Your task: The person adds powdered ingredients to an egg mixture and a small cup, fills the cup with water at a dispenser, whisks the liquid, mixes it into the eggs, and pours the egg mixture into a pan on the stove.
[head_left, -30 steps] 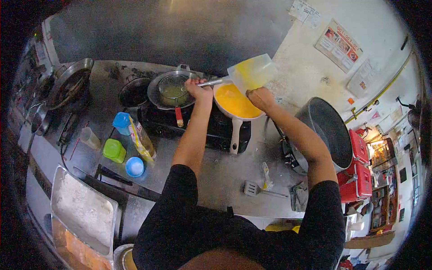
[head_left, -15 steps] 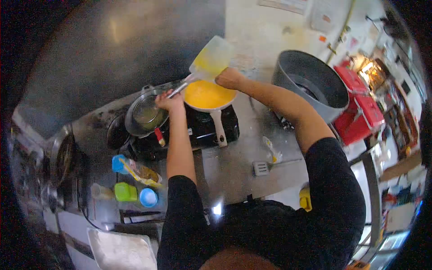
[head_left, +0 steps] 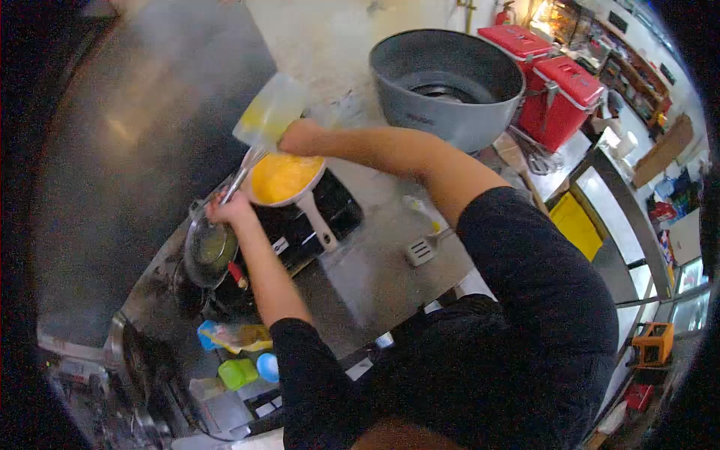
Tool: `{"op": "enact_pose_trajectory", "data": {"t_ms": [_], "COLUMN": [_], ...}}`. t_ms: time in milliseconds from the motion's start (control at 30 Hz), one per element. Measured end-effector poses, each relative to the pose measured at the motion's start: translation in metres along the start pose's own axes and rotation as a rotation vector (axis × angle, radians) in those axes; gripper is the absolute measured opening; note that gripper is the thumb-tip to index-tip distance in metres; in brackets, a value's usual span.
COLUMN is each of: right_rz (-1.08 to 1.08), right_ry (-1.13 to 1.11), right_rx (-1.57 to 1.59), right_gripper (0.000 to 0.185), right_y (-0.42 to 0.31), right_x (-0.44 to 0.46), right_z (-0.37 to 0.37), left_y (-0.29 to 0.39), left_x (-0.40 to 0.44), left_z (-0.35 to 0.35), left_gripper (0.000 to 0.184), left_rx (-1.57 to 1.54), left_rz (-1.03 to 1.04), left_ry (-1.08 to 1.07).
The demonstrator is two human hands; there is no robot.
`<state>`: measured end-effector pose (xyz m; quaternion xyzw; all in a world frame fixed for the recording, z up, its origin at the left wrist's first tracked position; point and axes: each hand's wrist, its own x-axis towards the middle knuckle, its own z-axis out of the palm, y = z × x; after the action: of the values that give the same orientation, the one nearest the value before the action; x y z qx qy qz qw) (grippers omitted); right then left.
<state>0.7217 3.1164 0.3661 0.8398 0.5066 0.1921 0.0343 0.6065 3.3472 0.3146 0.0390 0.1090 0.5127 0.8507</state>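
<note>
My right hand (head_left: 301,138) is closed on a translucent plastic pitcher (head_left: 271,105), tipped over the frying pan (head_left: 318,223), with yellow liquid inside it. In the pan lies a yellow egg-like mixture (head_left: 283,180), partly hidden by the pitcher. My left hand (head_left: 231,208) grips the metal handle of what looks like a whisk (head_left: 238,180); its head reaches to the pitcher's mouth, over the pan's edge. Under the pan is a black stove (head_left: 337,208). A pot with a glass lid (head_left: 206,247) stands beside my left forearm.
A large grey pot (head_left: 457,112) stands at the back right, beside red coolers (head_left: 559,105). A slotted spatula (head_left: 421,251) lies on the metal counter (head_left: 382,277). Near the front left are a food packet (head_left: 236,337), a green container (head_left: 237,373) and a blue cup (head_left: 268,367).
The view has turned, so the pan, pots and counter appear farther left and rotated. Both hands stay at the pan with the pitcher and whisk. The mixture's surface looks more uneven.
</note>
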Motion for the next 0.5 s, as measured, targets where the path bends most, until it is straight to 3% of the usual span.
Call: {"op": "enact_pose_trajectory", "data": {"t_ms": [133,200,267,400,467,500], "right_rz": [-0.027,0.114,0.297,0.701,0.829,0.934], "right_ry": [0.153,0.149,0.23,0.565,0.71,0.709], "right_rx": [0.076,0.128,0.214,0.444,0.626,0.714], "right_gripper": [0.017,0.015,0.016,0.025,0.028,0.027], "right_y": [-0.001,-0.011,-0.003,-0.027,-0.048,-0.065], "right_x": [-0.017,-0.026,-0.048,-0.175,-0.261,-0.315], "right_z": [0.0,0.0,-0.019,-0.078,-0.079,-0.078], "left_y": [-0.003,-0.004,-0.01,-0.027,-0.034,-0.036], "left_x": [-0.011,-0.011,-0.071,-0.237,-0.32,-0.371], "left_z": [0.028,0.034,0.086,0.149,0.125,0.101], "left_gripper": [0.028,0.028,0.027,0.029,0.03,0.028], "left_rx": [0.145,0.208,0.194,0.271,0.368,0.492], "left_rz": [0.015,0.041,0.007,-0.245,-0.33,-0.429], "left_ry": [0.015,-0.102,-0.245,-0.765,-1.171,-1.217]}}
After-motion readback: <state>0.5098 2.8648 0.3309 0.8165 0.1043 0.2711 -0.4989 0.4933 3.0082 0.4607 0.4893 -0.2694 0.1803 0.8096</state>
